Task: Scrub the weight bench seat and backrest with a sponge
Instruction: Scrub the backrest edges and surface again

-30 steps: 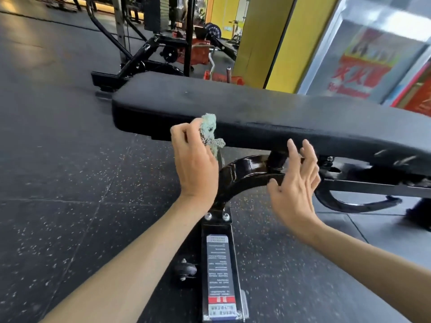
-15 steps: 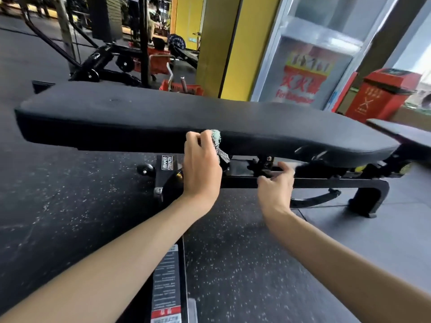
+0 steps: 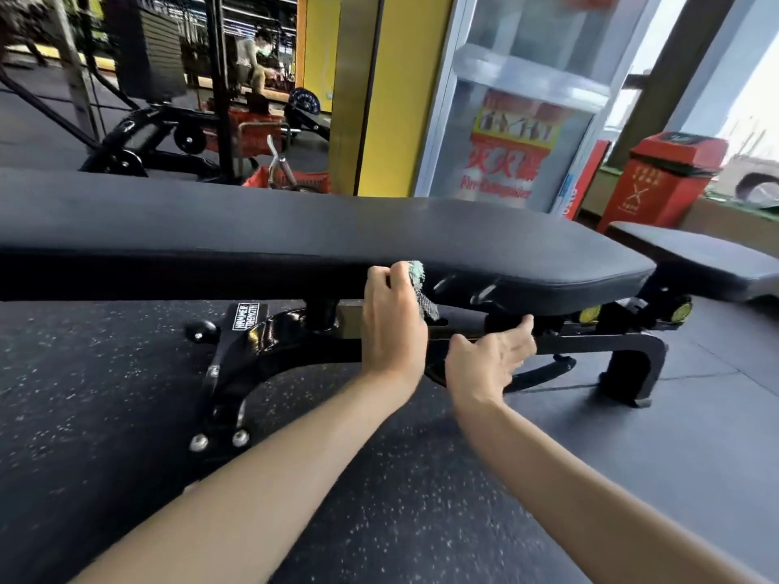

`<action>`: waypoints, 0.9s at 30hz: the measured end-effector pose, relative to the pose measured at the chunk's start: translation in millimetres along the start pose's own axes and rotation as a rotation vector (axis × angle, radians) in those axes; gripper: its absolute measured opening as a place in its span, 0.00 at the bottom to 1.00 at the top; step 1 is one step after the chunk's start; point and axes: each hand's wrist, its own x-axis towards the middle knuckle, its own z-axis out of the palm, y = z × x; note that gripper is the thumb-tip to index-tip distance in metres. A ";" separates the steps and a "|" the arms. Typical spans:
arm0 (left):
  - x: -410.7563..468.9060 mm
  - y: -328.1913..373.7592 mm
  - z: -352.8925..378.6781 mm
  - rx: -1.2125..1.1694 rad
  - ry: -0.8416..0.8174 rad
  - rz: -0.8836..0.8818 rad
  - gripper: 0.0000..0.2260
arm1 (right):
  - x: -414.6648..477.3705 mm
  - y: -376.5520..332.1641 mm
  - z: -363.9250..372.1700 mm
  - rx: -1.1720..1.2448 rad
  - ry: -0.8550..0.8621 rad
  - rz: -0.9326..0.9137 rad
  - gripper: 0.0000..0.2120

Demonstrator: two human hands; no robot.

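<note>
Head view: two bare forearms rise from the bottom edge toward the middle of the frame, over a speckled black rubber floor (image 3: pixel 126 394). The left grip (image 3: pixel 390 326) is clamped on a pale green sponge (image 3: pixel 417 274), its fingers curled over the top, and holds it against the near side edge of the backrest (image 3: pixel 295 233), right of centre along the pad; a darker meshy flap of the sponge hangs below the hand. The right grip (image 3: pixel 489 356), just beside it and lower, has its fingers apart and reaching forward, with a fingertip touching a dark part under the pad and nothing held. Below the hands runs the black steel frame (image 3: pixel 269 343), with a curved leg at lower left, a white-lettered label (image 3: pixel 245 316) and two yellow knobs (image 3: pixel 590 316) under the pad's right end. The long black backrest lies flat across the middle of the picture from the left edge. The smaller seat (image 3: pixel 708 255) sits apart from it at the right edge. Behind, a yellow pillar (image 3: pixel 379 99) stands at top centre, with a glass cabinet (image 3: pixel 514 132) bearing a red poster to its right and a red bin (image 3: pixel 662 179) further right. A black machine (image 3: pixel 143 137) fills the upper left, with a person (image 3: pixel 253 56) blurred far behind it.
</note>
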 end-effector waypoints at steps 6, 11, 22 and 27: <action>-13.3 18.1 42.9 0.047 0.005 0.083 0.20 | 23.2 29.5 -18.4 -0.009 0.017 -0.177 0.45; -18.8 26.6 44.0 0.210 -0.159 0.700 0.07 | 29.6 52.4 -24.7 -0.103 0.055 -0.428 0.49; 34.5 -42.1 -4.3 0.594 0.066 1.057 0.09 | 60.8 50.0 -34.3 -0.327 0.089 -0.826 0.46; 21.7 -9.6 27.5 0.489 0.039 0.975 0.07 | 76.5 43.5 -29.4 -0.470 0.120 -0.886 0.47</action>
